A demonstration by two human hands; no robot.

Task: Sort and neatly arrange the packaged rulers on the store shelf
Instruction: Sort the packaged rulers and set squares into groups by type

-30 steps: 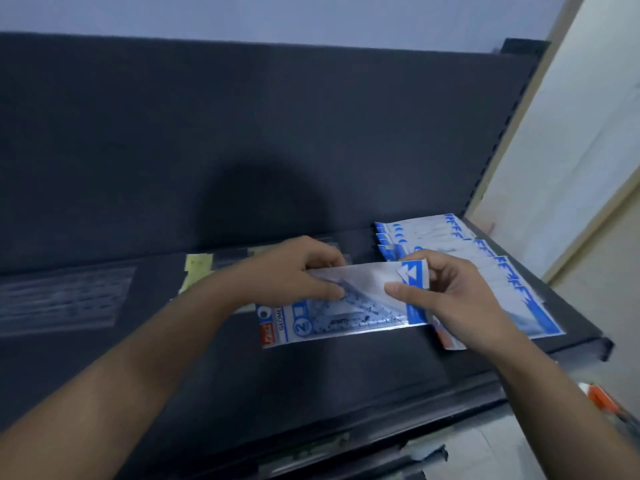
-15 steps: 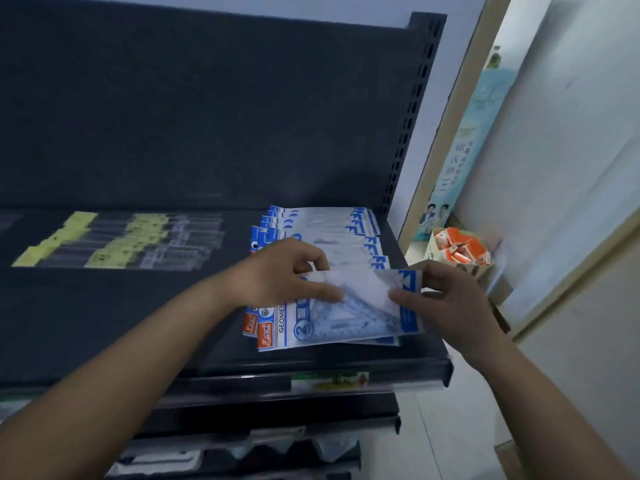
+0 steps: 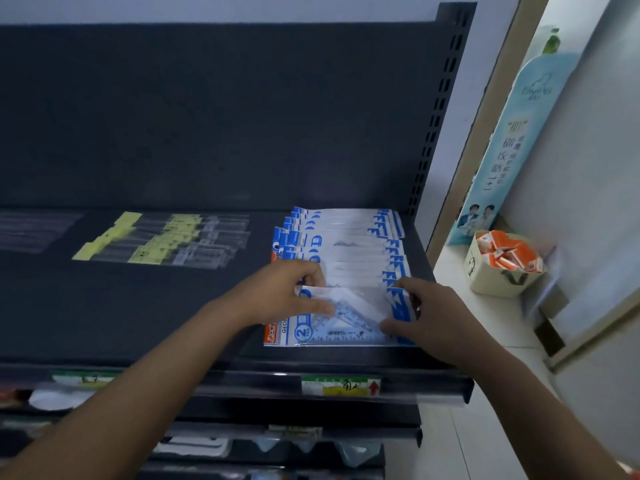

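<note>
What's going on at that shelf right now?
A person is working at a dark store shelf. Both hands hold one blue-and-white set-square pack at the front of an overlapping row of matching packs. The left hand pinches its upper left edge and the right hand grips its right end. The pack sits low over the shelf, roughly lined up with the row. Yellow-tagged ruler packs lie further left, untouched.

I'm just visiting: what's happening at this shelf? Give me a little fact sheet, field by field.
left hand: grips the front packet near its left end
right hand: pinches the front packet's right end
front packet: blue-and-white, triangular ruler inside, near the front edge of the shelf
row behind: matching packets, overlapping toward the back
further left: clear packets with yellow tags
floor, right: box of orange cartons
</note>
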